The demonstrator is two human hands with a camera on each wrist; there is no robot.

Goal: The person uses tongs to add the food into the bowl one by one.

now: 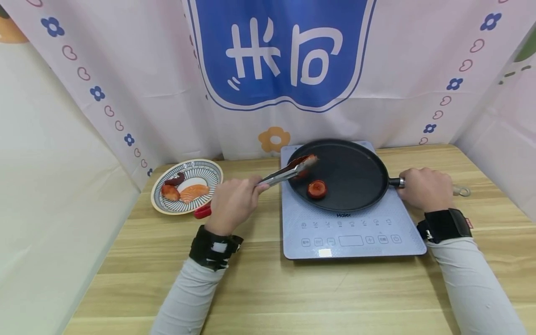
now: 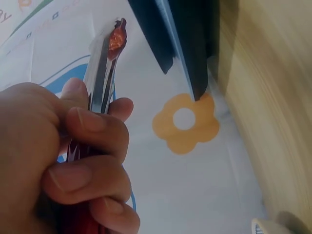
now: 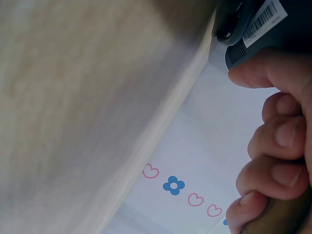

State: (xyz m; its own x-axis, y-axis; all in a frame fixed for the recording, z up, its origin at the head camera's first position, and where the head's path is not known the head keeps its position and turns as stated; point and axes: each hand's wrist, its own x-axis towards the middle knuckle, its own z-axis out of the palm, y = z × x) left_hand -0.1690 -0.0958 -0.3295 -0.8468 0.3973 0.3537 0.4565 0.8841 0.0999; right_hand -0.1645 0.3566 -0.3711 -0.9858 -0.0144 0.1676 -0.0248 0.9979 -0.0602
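My left hand [image 1: 234, 202] grips a pair of metal tongs [image 1: 278, 177] with red handles, its fingers curled round them in the left wrist view. Between the tong tips is a reddish-brown piece of food [image 2: 117, 41], blurred in the head view, above the left rim of a black frying pan [image 1: 347, 179]. A round red slice [image 1: 317, 189] lies in the pan near its left front edge. Another reddish piece [image 1: 302, 174] shows partly beneath the tongs. At the right, my right hand [image 1: 427, 188] holds the pan's handle [image 1: 394, 182], its fingers wrapped around it.
The pan stands on a light Haier induction cooktop [image 1: 356, 244] with a touch panel in front. A striped plate [image 1: 157, 204] at the left holds several food pieces, including an orange slice [image 1: 194, 192]. A printed cloth [image 1: 167, 107] hangs behind the wooden table [image 1: 268, 298].
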